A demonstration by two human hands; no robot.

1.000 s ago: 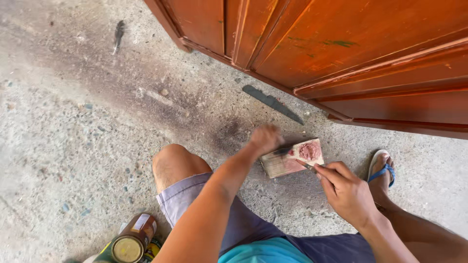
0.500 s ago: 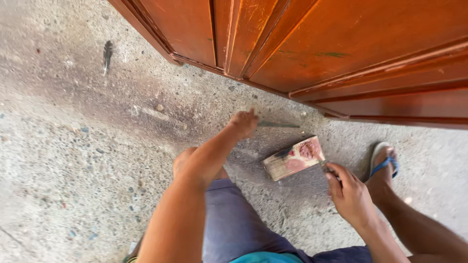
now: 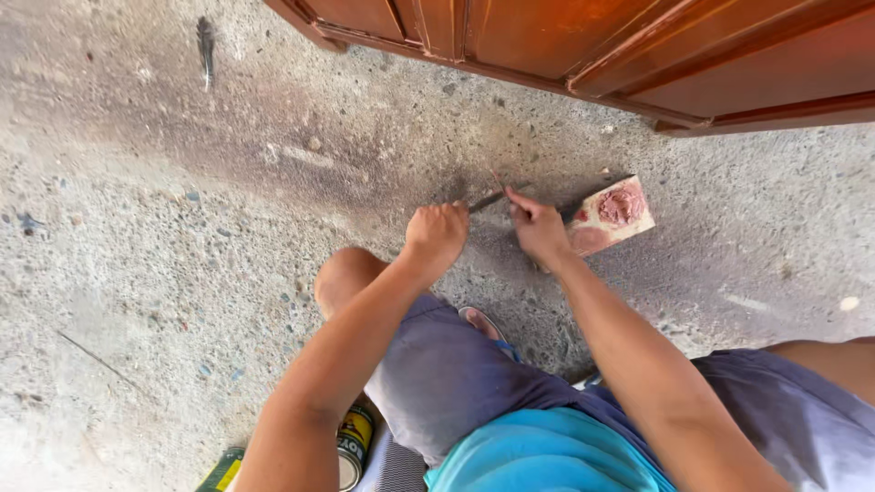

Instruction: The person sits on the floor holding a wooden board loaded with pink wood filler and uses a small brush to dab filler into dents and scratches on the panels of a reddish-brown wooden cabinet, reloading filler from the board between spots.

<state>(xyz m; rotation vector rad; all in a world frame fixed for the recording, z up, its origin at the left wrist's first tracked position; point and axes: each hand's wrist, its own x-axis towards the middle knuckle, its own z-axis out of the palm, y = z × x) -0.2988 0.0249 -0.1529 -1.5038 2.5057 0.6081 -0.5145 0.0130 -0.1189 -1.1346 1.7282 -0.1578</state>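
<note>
Right hand [image 3: 540,228] has left the stained wooden block [image 3: 612,215], both hands now gripping the thin blade [image 3: 492,197], left hand [image 3: 436,235] clenched, steadying needed next.

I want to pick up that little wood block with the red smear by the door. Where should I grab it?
Probably best to grab the wood block by its two long plain edges, coming from above at the far end, away from the right hand. Its top face carries a reddish smear, and it lies flat on the concrete floor, so the sides look like the cleanest hold.
</note>
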